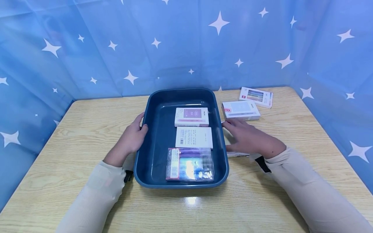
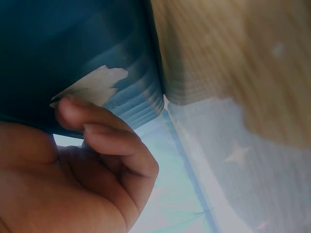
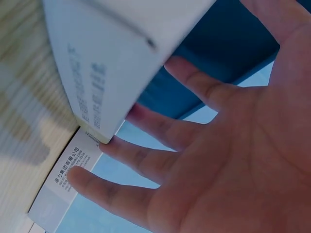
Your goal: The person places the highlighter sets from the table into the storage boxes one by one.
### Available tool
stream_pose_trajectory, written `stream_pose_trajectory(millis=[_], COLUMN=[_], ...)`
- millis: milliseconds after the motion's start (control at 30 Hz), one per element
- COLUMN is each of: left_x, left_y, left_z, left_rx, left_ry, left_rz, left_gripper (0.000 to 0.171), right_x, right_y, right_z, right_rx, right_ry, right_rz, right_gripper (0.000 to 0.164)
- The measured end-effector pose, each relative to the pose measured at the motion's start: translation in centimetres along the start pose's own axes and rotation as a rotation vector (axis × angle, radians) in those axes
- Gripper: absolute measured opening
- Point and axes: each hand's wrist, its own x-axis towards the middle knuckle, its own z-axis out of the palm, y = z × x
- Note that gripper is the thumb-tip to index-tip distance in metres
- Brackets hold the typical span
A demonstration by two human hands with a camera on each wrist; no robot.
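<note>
A dark blue plastic bin [image 1: 151, 136] stands on the table, with my left hand [image 1: 133, 136] at its left rim. The thumb lies over the rim, while the curled fingers [image 2: 112, 141] meet the outer wall beside a torn white sticker [image 2: 92, 87]. Close by the bin's right side, my right hand [image 1: 247, 137] spans a white box [image 3: 97, 68] lying on the table, mostly covered by that hand in the head view. Its fingers are spread and fairly straight, some fingertips at the box's edge. Inside the bin lie a purple-labelled box [image 1: 191, 117], a white printed box [image 1: 194, 137] and a shiny clear-fronted pack [image 1: 190, 164].
Beyond my right hand lies another white box [image 1: 240, 110] with a red mark. Behind it is a white windowed box [image 1: 256, 97] showing coloured sticks. The wooden table [image 1: 73, 136] ends at a blue curtain [image 1: 175, 55] with white stars.
</note>
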Motion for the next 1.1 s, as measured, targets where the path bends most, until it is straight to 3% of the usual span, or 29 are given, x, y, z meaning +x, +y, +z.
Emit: stream_pose_trajectory(millis=[800, 1100], left_x=[0.1, 0.1], left_y=[0.0, -0.1], left_z=[0.0, 0.1], left_rx=[0.005, 0.006], left_ry=[0.001, 0.000], left_rz=[-0.003, 0.001], left_gripper=[0.059, 0.059], right_x=[-0.5, -0.8], right_y=[0.7, 0.9], right_z=[-0.7, -1.0], right_rx=[-0.007, -0.058], right_ry=[-0.093, -0.050], right_rz=[0.071, 0.049], right_gripper=[0.101, 0.089])
